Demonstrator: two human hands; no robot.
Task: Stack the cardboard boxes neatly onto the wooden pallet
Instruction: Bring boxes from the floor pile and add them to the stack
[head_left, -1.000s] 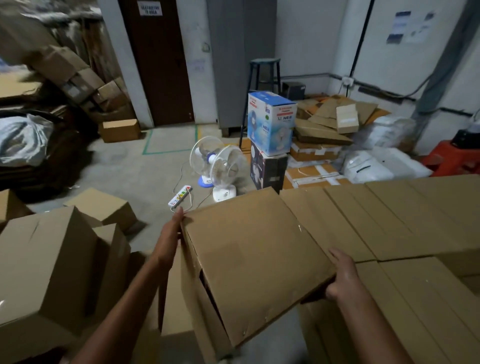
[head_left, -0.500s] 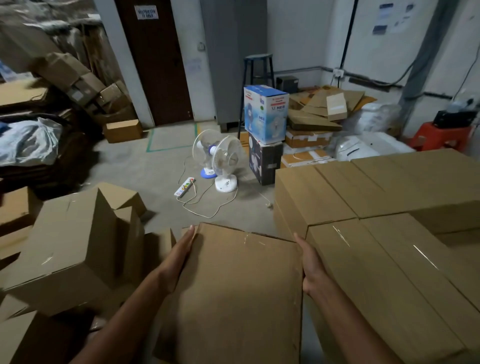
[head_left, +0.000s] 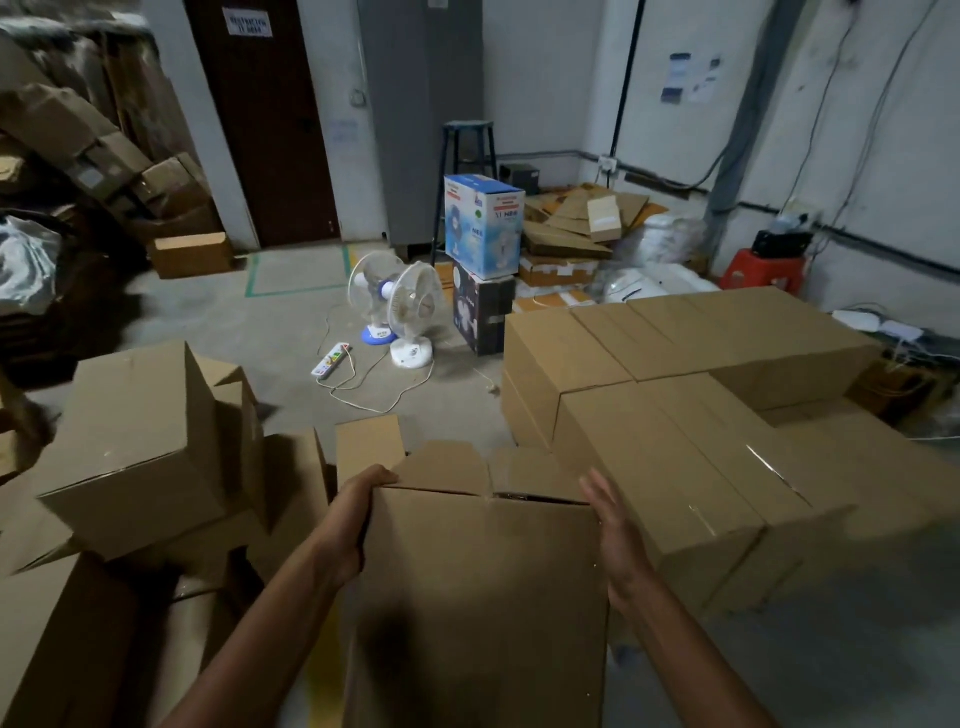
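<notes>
A plain cardboard box stands low in front of me, its far end flaps open. My left hand grips the box's far left corner, fingers curled over the top edge. My right hand lies flat with straight fingers against the box's right side. To the right, a stack of sealed cardboard boxes sits in neat rows, touching or nearly touching the held box. The wooden pallet is hidden under the stack.
A loose heap of cardboard boxes lies on the left. Two table fans, a power strip and its cord lie on the floor ahead. Fan cartons, a stool and flattened cardboard fill the back.
The box has come down from chest height to a low position beside the stack. Its far flaps now show open, and my right hand has slid along its right side.
</notes>
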